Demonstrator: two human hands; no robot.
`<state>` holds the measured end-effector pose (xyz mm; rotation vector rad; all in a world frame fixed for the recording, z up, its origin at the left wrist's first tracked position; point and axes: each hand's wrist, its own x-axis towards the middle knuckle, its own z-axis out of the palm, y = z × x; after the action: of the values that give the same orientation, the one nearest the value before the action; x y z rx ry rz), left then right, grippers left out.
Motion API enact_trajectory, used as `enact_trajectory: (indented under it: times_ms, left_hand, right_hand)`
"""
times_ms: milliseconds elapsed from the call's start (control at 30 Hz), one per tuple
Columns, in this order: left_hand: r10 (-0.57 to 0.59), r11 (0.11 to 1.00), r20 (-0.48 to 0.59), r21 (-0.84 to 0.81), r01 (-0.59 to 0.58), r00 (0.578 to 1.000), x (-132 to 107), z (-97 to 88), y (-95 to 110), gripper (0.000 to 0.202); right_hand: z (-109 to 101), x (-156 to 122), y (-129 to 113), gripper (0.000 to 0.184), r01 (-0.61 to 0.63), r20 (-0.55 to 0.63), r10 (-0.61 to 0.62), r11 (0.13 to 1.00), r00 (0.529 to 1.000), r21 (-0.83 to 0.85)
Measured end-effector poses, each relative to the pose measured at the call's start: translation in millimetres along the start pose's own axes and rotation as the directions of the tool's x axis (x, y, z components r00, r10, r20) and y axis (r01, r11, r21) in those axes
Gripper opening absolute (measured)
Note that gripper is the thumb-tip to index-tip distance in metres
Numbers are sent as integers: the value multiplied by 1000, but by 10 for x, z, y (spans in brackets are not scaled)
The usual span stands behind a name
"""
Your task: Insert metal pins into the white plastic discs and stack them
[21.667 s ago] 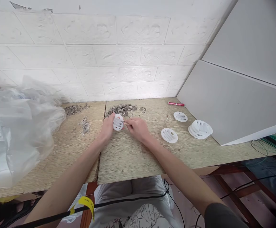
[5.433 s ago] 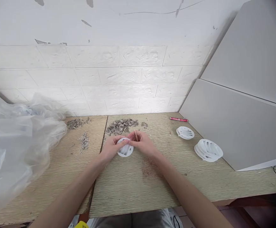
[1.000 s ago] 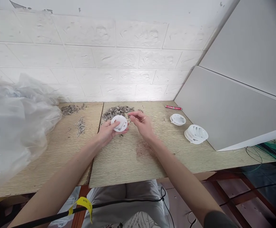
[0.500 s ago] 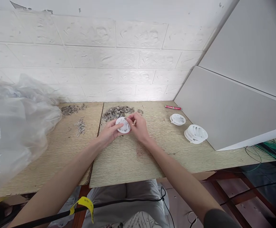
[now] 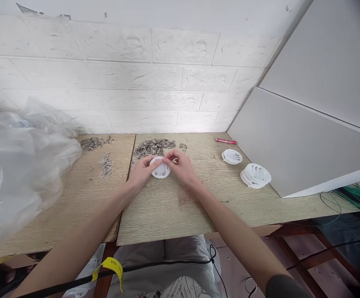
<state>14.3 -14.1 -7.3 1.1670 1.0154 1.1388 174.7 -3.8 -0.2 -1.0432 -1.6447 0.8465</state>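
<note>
My left hand (image 5: 142, 173) is closed on the left side of a round white plastic disc (image 5: 160, 171), its thumb lying over the top face. The disc has slots, and small metal pieces show in it near its lower edge. My right hand (image 5: 181, 166) pinches with thumb and forefinger at the disc's upper edge, close to the left thumb. Whatever lies between those right fingertips is too small to make out. Just behind the hands is a heap of small metal pieces (image 5: 152, 147).
At the right are a smaller stack of white discs (image 5: 232, 156) and a larger one (image 5: 256, 175). A red pen (image 5: 226, 141) lies behind them. Two small piles of metal bits (image 5: 106, 165) and a clear plastic bag (image 5: 27, 165) are on the left. A grey panel (image 5: 307, 136) borders the right side.
The disc has turned and tipped slightly in my left hand. My right fingertips have shifted a little left, onto its top edge, beside the left thumb.
</note>
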Motion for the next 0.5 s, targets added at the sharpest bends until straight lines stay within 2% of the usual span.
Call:
enact_trajectory:
  times_ms: [167,367,433,500]
  left_hand:
    - [15,997,-33,80,-13,999,7,-3,-15,39]
    - [10,996,-30,90,-7,1000,-22,15,46,39]
    - [2,996,-38,94,2,999,-19,15,45,39]
    - [-11,995,-46,95,16,999,-14,13,39,38]
  right_hand:
    - [25,-4,18,12,-4,15,5,1000,1000,-25]
    - [14,10,57,20,-133,71,125,984,990,117]
    - [15,8,61,20,-101,62,96,992,993,75]
    - [24,3,56,18,-9,26,10,1000,1000,-16]
